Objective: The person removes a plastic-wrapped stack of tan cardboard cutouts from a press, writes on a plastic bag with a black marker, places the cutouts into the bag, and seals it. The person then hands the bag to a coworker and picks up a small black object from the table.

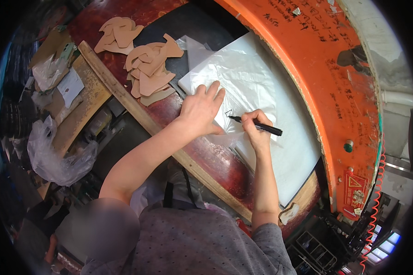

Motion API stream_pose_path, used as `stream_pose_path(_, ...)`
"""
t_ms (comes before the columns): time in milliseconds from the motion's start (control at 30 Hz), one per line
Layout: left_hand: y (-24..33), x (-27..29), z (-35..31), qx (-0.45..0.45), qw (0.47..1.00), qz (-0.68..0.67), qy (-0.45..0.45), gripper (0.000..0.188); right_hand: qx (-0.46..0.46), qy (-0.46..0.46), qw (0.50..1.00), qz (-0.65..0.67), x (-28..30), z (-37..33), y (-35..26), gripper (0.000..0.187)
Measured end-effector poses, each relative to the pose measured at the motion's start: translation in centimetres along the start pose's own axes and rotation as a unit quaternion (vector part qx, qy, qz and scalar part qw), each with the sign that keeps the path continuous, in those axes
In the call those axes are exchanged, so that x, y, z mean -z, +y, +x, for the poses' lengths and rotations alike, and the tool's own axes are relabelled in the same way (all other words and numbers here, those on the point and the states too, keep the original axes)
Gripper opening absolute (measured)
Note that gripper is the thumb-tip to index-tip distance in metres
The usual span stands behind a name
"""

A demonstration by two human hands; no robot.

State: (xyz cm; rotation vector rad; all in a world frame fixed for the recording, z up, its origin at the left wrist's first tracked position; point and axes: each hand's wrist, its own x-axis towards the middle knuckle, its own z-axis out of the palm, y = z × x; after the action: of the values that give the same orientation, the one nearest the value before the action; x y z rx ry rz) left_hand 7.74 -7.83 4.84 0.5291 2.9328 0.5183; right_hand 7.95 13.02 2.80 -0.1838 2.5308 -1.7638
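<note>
My right hand [258,126] grips a black marker pen [268,128], its tip touching a clear plastic bag [243,73] beside a few dark pen strokes. Flat on the same bag, fingers spread, lies my left hand [203,109], just left of the strokes. Under the bag is a thick whitish board [294,151], which reaches toward the lower right. To the left of the bag, tan cut-out pieces [151,66] are heaped on the red table, and a smaller pile of like pieces [117,34] sits behind them.
A large orange machine beam [316,68] arches over the right side. The red table [215,160] has a wooden front edge [137,117]. Crumpled clear plastic [62,153] hangs from a side bench at left. A red coiled hose [376,197] dangles at right. Another person stands at lower left.
</note>
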Motion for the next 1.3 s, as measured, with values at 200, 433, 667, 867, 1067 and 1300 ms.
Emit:
stream_pose_path(200, 0.0, 0.1, 0.0, 0.001, 1.0, 0.001, -0.004, 0.102, 0.021, -0.017, 1.0, -0.013, 0.0, -0.1, -0.1, 0.02)
stream_pose_path(433, 0.0, -0.1, 0.1, 0.001, 1.0, 0.012, -0.004, 0.101, 0.044, -0.019, 0.998, -0.033, -0.3, -0.5, -0.3, 0.02)
stream_pose_path(667, 0.0, 0.0, -0.1, -0.003, 1.0, 0.01, -0.003, 0.1, 0.1, -0.002, 0.993, -0.059, 0.0, -0.7, 0.2, 0.019)
stream_pose_path(867, -0.1, 0.0, -0.1, -0.004, 1.0, 0.01, -0.006, 0.099, -0.048, 0.078, 0.993, 0.071, 1.0, -0.9, 0.5, 0.018)
stream_pose_path(1067, -0.1, 0.0, 0.0, -0.017, 0.999, 0.035, 0.002, 0.101, -0.023, 0.091, 0.996, -0.006, 0.9, -0.4, 1.0, 0.023)
stream_pose_path(1300, -0.2, -0.1, 0.0, -0.011, 1.0, 0.007, 0.009, 0.098, -0.011, 0.087, 0.996, -0.006, 0.6, -0.3, 0.5, 0.022)
